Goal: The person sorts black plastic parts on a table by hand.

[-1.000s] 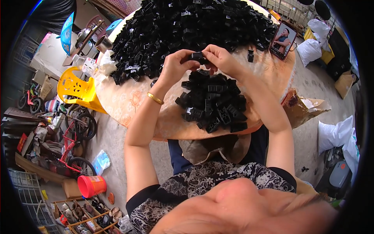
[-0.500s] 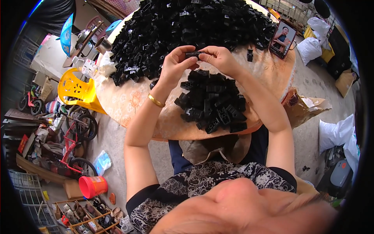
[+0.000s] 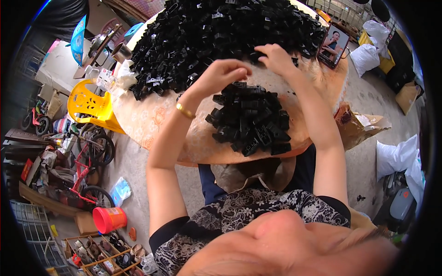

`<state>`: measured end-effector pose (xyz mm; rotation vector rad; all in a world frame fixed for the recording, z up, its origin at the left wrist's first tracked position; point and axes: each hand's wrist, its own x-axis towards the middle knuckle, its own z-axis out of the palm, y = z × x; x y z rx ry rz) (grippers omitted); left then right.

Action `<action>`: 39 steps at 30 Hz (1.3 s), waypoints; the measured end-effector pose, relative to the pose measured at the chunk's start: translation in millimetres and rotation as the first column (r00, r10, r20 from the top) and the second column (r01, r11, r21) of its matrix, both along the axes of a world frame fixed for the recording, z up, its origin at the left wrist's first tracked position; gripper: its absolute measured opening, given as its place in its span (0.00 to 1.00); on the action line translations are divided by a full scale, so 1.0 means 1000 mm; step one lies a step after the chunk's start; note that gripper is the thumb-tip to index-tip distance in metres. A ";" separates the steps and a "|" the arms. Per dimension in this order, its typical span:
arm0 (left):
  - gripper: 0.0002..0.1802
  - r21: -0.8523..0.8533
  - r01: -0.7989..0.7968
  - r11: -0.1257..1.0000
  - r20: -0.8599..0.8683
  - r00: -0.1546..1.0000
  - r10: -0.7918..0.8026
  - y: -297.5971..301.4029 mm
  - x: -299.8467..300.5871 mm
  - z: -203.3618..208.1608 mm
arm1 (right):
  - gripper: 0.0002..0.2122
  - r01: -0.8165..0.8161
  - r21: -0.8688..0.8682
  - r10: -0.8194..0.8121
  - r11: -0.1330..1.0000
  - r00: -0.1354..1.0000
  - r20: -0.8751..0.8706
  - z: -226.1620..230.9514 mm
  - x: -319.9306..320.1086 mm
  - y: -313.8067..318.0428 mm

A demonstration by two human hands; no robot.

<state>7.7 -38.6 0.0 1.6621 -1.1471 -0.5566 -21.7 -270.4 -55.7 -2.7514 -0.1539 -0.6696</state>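
A large heap of small black plastic parts (image 3: 202, 41) covers the far side of the table. Close to me lies a smaller pile of the same parts (image 3: 251, 117). Just above the far left edge of this small pile is my left hand (image 3: 223, 76), its fingers loosely bent and apart from the thumb, with no part visible in it. My right hand (image 3: 277, 60) is at the near edge of the big heap, fingers spread and holding nothing that I can see. A single black part (image 3: 295, 60) shows beside the right hand, partly covered by it.
An orange patterned cloth (image 3: 161, 122) covers the round table. A phone (image 3: 333, 46) stands propped at the right edge, showing a person. A yellow chair (image 3: 92, 103) is at the left, and a torn cardboard box (image 3: 361, 126) at the right. A red bucket (image 3: 109, 220) stands on the floor.
My hands were together holding a black part between them; now they are apart and it is in neither. The right hand moved right and away toward the big heap.
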 end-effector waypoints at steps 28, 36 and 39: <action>0.18 -0.178 -0.388 0.904 -0.308 0.895 0.323 -0.006 0.022 -0.020 | 0.16 -0.355 0.799 0.299 0.485 0.926 0.230 0.023 -0.022 0.063; 0.16 -0.238 -0.467 0.852 -0.039 0.881 0.472 -0.012 -0.010 0.001 | 0.20 -0.475 0.534 0.256 0.699 0.864 0.434 0.029 -0.029 0.070; 0.14 -0.344 -0.398 0.851 -0.087 0.915 0.393 -0.012 -0.010 -0.006 | 0.24 -0.436 0.597 0.200 0.674 0.885 0.421 0.026 -0.028 0.070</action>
